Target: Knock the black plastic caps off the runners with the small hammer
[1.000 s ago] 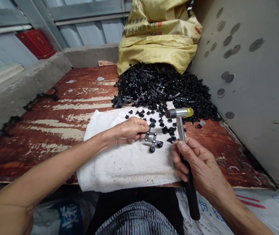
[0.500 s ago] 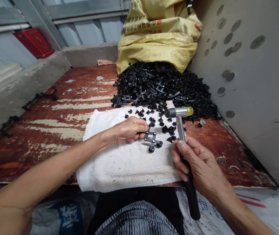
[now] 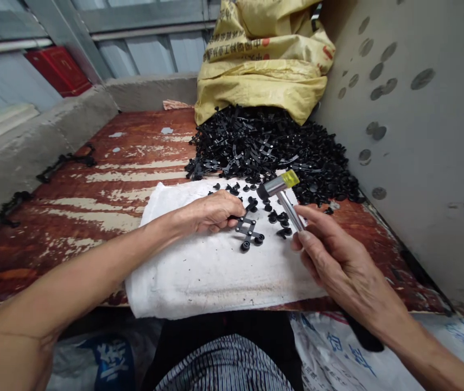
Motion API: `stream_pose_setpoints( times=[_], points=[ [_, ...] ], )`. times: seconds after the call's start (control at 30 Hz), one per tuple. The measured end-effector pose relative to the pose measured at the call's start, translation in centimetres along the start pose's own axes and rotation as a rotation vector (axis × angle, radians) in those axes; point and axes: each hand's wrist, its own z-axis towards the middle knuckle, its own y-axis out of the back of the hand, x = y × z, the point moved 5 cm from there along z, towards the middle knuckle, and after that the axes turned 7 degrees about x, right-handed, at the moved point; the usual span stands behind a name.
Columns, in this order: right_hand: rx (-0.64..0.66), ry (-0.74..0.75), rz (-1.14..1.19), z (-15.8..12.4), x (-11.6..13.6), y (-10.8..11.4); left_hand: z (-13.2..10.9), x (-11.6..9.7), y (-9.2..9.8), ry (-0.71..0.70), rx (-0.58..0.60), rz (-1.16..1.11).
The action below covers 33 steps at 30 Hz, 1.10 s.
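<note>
The person has on a striped top (image 3: 227, 365), dark and pale lines set close together, some broken into short dashes, the fabric rounding out over the belly. Below it I can see plain black cloth (image 3: 283, 342) over the legs, with hardly a fold showing. Both forearms (image 3: 134, 255) (image 3: 411, 336) are bare, and so are the hands (image 3: 218, 210) (image 3: 337, 255), slim-fingered, with the knuckles standing out.

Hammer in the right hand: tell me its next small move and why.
Probably bring the dark face of the hammer toward the riveted linkage, clear of the left hand. The right hand grips the hammer tilted, dark face toward the left hand, which pinches the linkage's far part over the white cloth.
</note>
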Motion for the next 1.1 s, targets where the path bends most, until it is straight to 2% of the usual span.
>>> stream_pose_setpoints(
  times=[0.1, 0.2, 0.27, 0.37, 0.4, 0.43, 0.47, 0.53, 0.57, 0.6, 0.67, 0.73, 0.83, 0.87, 0.97, 1.0, 1.1],
  points=[
    [-0.068, 0.282, -0.355, 0.8, 0.9, 1.0, 0.0, -0.2, 0.1, -0.005, -0.015, 0.013],
    [-0.009, 0.349, -0.57, 1.4, 0.5, 0.7, -0.1, -0.3, 0.1, -0.016, -0.011, 0.021],
    [-0.026, 0.383, -0.581, 1.3, 0.9, 0.6, -0.1, -0.3, 0.2, -0.013, -0.007, 0.033],
    [-0.21, 0.453, -0.475, 0.6, 2.3, 1.2, -0.2, -0.3, 0.3, -0.033, -0.004, 0.042],
    [-0.258, 0.455, -0.463, 0.4, 2.6, 1.4, -0.2, -0.3, 0.2, -0.042, -0.004, 0.038],
    [-0.252, 0.448, -0.485, 0.5, 2.6, 1.3, -0.3, -0.3, 0.2, -0.047, -0.002, 0.032],
    [-0.211, 0.439, -0.527, 0.6, 2.6, 1.1, -0.3, -0.2, 0.1, -0.046, -0.003, 0.026],
    [-0.036, 0.399, -0.63, 1.1, 2.0, 0.4, -0.4, -0.1, -0.1, -0.03, -0.011, 0.021],
    [0.001, 0.389, -0.643, 1.2, 1.8, 0.3, -0.4, 0.0, -0.1, -0.022, -0.012, 0.018],
    [-0.015, 0.388, -0.622, 1.2, 1.8, 0.4, -0.5, 0.0, -0.2, -0.014, -0.01, 0.013],
    [-0.166, 0.413, -0.541, 0.9, 2.0, 1.1, -0.4, 0.1, -0.3, 0.002, -0.008, -0.001],
    [-0.211, 0.419, -0.555, 0.7, 2.1, 1.1, -0.3, 0.2, -0.2, 0.013, -0.013, -0.005],
    [-0.042, 0.344, -0.705, 1.3, 1.5, 0.4, -0.4, 0.3, 0.0, 0.009, -0.016, 0.016],
    [-0.025, 0.327, -0.706, 1.5, 1.5, 0.4, -0.5, 0.3, 0.0, 0.009, -0.011, 0.021],
    [-0.08, 0.311, -0.538, 2.3, 2.4, 1.0, -1.2, 0.0, -0.5, -0.035, 0.072, 0.063],
    [-0.052, 0.293, -0.456, 2.6, 2.6, 0.8, -1.6, -0.2, -0.9, -0.068, 0.125, 0.094],
    [0.164, 0.138, -0.188, 3.2, 2.4, -0.9, -2.9, -0.6, -2.2, -0.191, 0.286, 0.217]
  ],
)
